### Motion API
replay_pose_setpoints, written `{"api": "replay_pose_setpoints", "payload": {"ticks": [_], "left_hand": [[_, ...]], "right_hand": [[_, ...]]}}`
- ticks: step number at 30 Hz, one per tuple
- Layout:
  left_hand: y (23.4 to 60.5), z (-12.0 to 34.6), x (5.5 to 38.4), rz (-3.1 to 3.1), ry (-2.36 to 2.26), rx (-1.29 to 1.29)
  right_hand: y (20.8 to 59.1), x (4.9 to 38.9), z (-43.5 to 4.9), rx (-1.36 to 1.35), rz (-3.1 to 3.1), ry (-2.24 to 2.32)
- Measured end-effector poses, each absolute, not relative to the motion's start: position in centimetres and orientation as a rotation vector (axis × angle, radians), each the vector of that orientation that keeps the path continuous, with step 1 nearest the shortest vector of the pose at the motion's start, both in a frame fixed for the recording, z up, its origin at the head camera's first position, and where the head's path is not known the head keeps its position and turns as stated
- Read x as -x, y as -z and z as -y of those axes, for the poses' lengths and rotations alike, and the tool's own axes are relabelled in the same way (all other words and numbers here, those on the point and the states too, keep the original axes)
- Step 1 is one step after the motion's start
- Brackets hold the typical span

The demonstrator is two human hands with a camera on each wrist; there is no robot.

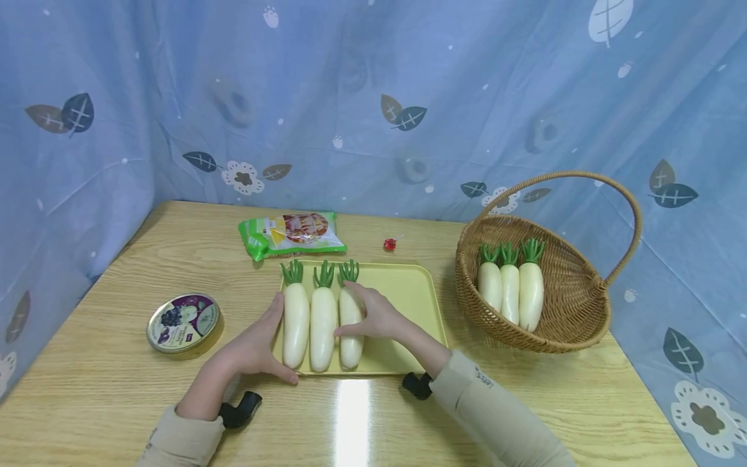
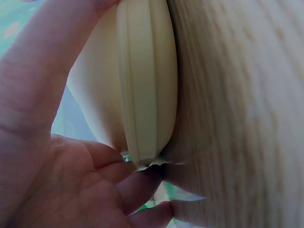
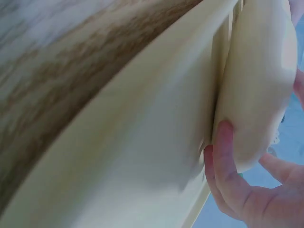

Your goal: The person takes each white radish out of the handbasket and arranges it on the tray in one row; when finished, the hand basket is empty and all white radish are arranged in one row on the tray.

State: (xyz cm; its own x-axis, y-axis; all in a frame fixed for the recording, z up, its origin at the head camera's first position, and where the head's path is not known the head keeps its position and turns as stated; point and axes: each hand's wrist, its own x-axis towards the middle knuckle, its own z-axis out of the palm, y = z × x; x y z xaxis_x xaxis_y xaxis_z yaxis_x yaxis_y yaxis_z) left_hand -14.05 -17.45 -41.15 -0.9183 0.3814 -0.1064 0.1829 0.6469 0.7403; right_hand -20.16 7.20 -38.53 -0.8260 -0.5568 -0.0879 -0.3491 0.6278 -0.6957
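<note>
Three white radishes with green tops lie side by side on a yellow tray (image 1: 403,311): the left radish (image 1: 296,324), the middle radish (image 1: 323,327) and the right radish (image 1: 351,347). My right hand (image 1: 376,314) holds the right radish, its thumb on the near side and fingers toward the leafy end; the right wrist view shows this radish (image 3: 259,80) against the fingers (image 3: 228,161). Around the tray's left front corner my left hand (image 1: 253,347) grips the rim, thumb along the front edge, beside the left radish. In the left wrist view its fingers (image 2: 142,190) bend against the rim.
A wicker basket (image 1: 574,285) with a tall handle stands at the right, three white radishes (image 1: 531,295) inside. At the left sits a round tin (image 1: 183,324). Behind the tray lie a green food packet (image 1: 292,233) and a small red item (image 1: 390,244).
</note>
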Motion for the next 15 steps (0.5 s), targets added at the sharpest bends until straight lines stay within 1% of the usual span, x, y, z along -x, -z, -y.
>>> {"api": "replay_pose_setpoints", "payload": {"ticks": [15], "left_hand": [[41.19, 17.38, 14.06, -2.613, -1.131, -0.446]], "right_hand": [[38.91, 19.97, -7.61, 0.739, -2.519, 1.079]]}}
